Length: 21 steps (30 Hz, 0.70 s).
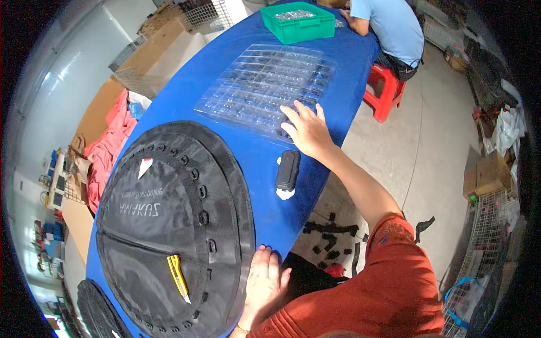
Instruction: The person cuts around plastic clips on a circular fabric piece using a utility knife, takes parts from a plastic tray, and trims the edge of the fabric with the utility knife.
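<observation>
My right hand (309, 130) is stretched out with its fingers spread, at the near right corner of a clear plastic sheet with a grid of compartments (267, 84). Whether the fingertips press on the sheet or hover just over it, I cannot tell. My left hand (265, 281) lies flat at the table edge, beside the rim of a round black trampoline mat (158, 197) with loops along its border. On that mat rests a yellow utility knife (177, 276), its blade showing. Between my hands, a small black oblong object (288, 170) sits over something white.
A green bin (297, 25) of small shiny pieces stands at the blue table's (270, 214) far end. There a person in a light blue shirt (389, 25) sits on a red stool (385, 90). Black scraps (332, 231) litter the floor. Another black mat (98, 310) lies lower left.
</observation>
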Each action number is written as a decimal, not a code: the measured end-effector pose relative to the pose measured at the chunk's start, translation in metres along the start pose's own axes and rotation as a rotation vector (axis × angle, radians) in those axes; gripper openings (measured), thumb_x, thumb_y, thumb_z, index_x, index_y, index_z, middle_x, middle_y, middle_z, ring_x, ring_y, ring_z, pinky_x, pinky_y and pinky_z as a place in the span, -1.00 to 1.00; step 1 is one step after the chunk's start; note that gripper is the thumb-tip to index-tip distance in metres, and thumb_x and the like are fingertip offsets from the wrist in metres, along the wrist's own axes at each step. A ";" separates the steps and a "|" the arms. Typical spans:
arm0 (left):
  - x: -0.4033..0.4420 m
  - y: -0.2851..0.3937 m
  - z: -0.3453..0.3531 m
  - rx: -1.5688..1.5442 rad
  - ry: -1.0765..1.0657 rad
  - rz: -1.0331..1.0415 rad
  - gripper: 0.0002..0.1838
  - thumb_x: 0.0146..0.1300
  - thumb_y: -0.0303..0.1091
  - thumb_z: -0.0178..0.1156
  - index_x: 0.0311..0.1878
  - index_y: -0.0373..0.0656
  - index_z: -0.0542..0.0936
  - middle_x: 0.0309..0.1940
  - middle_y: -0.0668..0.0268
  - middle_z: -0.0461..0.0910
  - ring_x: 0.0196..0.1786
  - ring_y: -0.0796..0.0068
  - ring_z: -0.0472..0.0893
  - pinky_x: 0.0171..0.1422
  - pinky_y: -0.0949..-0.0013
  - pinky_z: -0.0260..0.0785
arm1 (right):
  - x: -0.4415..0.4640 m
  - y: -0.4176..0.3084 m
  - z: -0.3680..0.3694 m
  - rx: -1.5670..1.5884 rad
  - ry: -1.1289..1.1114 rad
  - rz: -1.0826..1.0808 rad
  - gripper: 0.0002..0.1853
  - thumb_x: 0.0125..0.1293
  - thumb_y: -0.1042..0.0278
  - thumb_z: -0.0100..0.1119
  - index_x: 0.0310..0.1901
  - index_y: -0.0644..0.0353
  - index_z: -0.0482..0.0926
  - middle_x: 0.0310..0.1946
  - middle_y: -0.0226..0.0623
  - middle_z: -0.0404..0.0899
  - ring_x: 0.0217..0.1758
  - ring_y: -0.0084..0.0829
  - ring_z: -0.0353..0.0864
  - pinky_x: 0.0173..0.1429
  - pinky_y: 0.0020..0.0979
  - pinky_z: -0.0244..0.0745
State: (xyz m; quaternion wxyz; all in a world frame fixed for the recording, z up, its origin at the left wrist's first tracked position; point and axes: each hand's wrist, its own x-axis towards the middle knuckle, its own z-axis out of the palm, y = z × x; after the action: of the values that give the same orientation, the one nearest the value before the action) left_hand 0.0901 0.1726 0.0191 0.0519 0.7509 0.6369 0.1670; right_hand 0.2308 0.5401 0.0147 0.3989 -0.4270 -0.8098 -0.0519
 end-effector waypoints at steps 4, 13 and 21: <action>0.000 0.000 -0.002 0.013 0.013 0.002 -0.38 0.24 -0.13 0.40 0.18 -0.43 0.48 0.27 -0.15 0.42 0.41 -0.20 0.38 0.50 -0.02 0.29 | -0.008 -0.030 -0.045 0.158 -0.039 -0.023 -0.46 0.38 0.15 0.29 0.33 0.13 0.49 0.29 0.08 0.49 0.36 0.00 0.48 0.48 0.15 0.21; -0.003 0.001 -0.003 -0.013 0.000 0.023 -0.45 0.30 -0.24 0.31 0.22 -0.45 0.45 0.24 -0.18 0.43 0.39 -0.20 0.41 0.56 -0.04 0.24 | -0.053 -0.148 -0.199 0.803 0.073 -0.811 -0.88 0.36 0.30 0.25 -0.12 0.02 0.69 -0.03 -0.18 0.70 0.06 -0.18 0.68 0.20 -0.03 0.51; -0.007 0.000 0.003 -0.004 0.166 0.079 -0.47 0.27 -0.26 0.34 0.18 -0.42 0.47 0.23 -0.14 0.46 0.37 -0.14 0.44 0.51 0.03 0.30 | -0.080 -0.232 -0.272 1.690 0.687 -0.723 -0.91 0.48 0.31 0.09 -0.09 -0.01 0.58 -0.23 -0.39 0.55 -0.31 -0.45 0.57 -0.15 -0.34 0.45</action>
State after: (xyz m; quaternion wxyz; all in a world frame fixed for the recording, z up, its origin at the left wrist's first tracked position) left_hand 0.0902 0.1664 0.0147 -0.0060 0.7590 0.6084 0.2319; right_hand 0.2498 0.2261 0.2028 0.7472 0.3114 -0.5022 0.3043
